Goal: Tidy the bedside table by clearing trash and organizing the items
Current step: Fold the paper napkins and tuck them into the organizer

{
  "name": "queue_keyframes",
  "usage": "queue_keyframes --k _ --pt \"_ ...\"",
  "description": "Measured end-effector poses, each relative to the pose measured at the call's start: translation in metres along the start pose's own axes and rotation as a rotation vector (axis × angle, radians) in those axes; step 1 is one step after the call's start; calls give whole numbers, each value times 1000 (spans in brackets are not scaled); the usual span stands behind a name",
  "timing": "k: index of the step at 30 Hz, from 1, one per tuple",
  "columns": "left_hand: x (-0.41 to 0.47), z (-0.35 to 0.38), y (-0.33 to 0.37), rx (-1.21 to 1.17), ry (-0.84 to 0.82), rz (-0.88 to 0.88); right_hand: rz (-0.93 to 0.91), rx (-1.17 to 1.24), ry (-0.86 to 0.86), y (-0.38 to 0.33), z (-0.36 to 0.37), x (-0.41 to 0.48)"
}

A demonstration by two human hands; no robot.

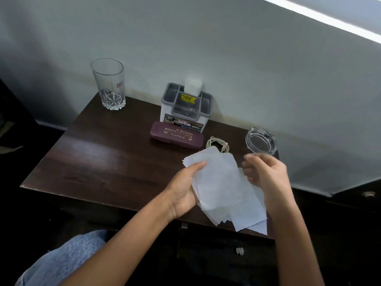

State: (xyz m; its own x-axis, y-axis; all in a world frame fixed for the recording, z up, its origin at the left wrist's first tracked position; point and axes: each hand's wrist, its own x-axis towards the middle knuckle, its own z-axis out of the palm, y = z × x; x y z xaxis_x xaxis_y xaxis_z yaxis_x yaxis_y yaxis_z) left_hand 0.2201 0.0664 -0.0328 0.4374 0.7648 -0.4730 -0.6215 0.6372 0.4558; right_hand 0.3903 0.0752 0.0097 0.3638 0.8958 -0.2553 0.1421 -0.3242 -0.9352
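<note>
A clear drinking glass (108, 83) stands upright on the dark wooden surface (99, 157), well to the left of the lidded storage box (185, 106). The box itself stands against the wall, and a maroon spectacle case (177, 135) lies touching its front. Nearer the viewer than the box, the left hand (185, 186) grips a loose stack of white paper sheets (222, 186), thumb on top and fingers beneath. A coiled cable (216, 143) lies near the box's right front. The right hand (266, 174), blurred and with its fingers loosely curled, is at the sheets' right edge; I cannot tell whether it pinches them. A glass ashtray (261, 141) sits well to the right of the box.
</note>
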Motion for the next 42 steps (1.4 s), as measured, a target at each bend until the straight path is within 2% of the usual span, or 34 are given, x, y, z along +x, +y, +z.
queue_keyframes --k 5,14,24,27,29,31,33,35,39,42 --pt "-1 1 2 11 17 -5 124 -92 -298 2 -9 -3" --pt "-3 1 3 64 -14 -48 8 1 -201 0 1 -5" --pt "-4 4 0 131 -7 -60 -15 -42 -213 5 10 -6" --pt "-3 3 4 113 55 -32 -2 -4 -178 2 9 -4" --pt "0 0 13 89 182 54 18 72 -103 2 3 0" --pt "4 -7 23 88 354 158 11 -28 8 6 -7 4" --pt "6 -15 29 92 472 208 -12 -279 61 14 -13 9" --pt "6 -18 31 89 522 227 -25 -483 -5 21 -11 11" --pt "4 -15 31 108 554 254 34 -776 -242 37 8 11" --pt "3 -15 30 105 546 229 27 -836 -231 44 16 11"
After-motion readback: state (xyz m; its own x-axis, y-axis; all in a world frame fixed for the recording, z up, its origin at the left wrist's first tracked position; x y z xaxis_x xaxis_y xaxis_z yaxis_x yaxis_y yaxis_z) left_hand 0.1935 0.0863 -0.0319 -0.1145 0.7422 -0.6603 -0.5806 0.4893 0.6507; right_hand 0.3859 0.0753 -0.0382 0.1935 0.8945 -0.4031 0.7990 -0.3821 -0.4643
